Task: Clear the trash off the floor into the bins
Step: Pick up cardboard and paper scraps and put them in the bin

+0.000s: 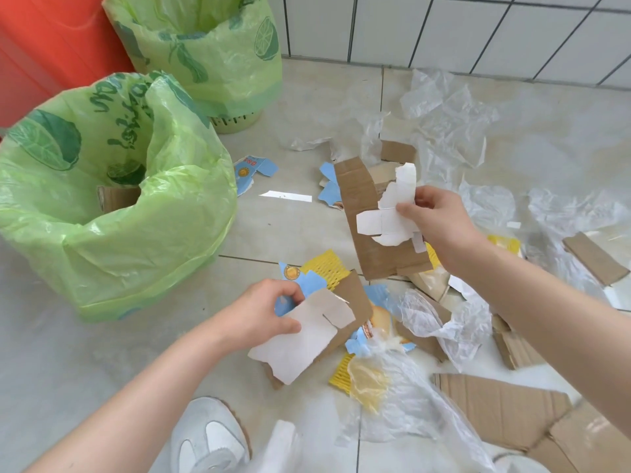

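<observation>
My left hand (pixel 264 314) pinches a stack of torn card, white piece (pixel 300 339) on top, with brown cardboard and blue scraps behind it. My right hand (pixel 440 221) grips a long brown cardboard strip (pixel 372 254) together with torn white card (pixel 392 213), held above the floor. The near bin (pixel 112 199), lined with a green lemon-print bag, stands at the left with a piece of cardboard inside. A second lined bin (pixel 211 52) stands behind it. Scraps of blue card, yellow foam netting (pixel 324 268) and clear plastic film (pixel 440 322) lie scattered on the tiled floor.
A red container (pixel 41 52) stands at the far left behind the bins. A white tiled wall (pixel 478 25) closes the back. More cardboard (pixel 505 411) lies at lower right. Crumpled film (pixel 447 110) covers the floor near the wall. My shoe (pixel 208 435) is at the bottom.
</observation>
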Demonstrator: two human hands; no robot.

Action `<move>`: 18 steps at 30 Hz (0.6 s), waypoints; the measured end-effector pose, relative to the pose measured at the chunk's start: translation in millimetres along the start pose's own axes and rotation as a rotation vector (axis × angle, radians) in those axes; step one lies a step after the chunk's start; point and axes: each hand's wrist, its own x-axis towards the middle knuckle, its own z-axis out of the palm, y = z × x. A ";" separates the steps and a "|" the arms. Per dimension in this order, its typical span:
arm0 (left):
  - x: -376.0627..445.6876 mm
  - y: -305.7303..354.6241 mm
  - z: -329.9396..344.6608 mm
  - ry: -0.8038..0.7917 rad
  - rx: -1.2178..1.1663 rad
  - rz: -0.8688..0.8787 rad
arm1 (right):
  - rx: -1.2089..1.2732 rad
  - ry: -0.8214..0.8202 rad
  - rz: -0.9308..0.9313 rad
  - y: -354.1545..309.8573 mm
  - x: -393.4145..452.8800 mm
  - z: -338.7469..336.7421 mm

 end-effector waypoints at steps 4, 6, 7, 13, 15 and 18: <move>-2.6 -3.3 -3.7 -0.020 0.007 0.027 | 0.100 -0.035 0.063 -0.2 -1.8 0.9; -1.2 -4.9 -2.4 -0.039 0.038 0.036 | 0.170 -0.060 0.081 -1.5 -2.5 3.8; 0.4 -5.9 -0.6 -0.058 0.048 0.038 | 0.205 -0.067 0.084 -2.8 -2.6 6.0; 15.9 -5.8 8.7 -0.149 0.070 0.035 | 0.255 -0.055 0.038 -8.1 1.8 24.1; 22.6 -5.2 9.7 -0.184 0.083 0.032 | 0.217 -0.064 0.039 -4.0 2.0 31.7; 31.9 -6.6 10.9 -0.226 0.090 0.018 | 0.218 -0.013 0.035 -1.2 5.4 37.8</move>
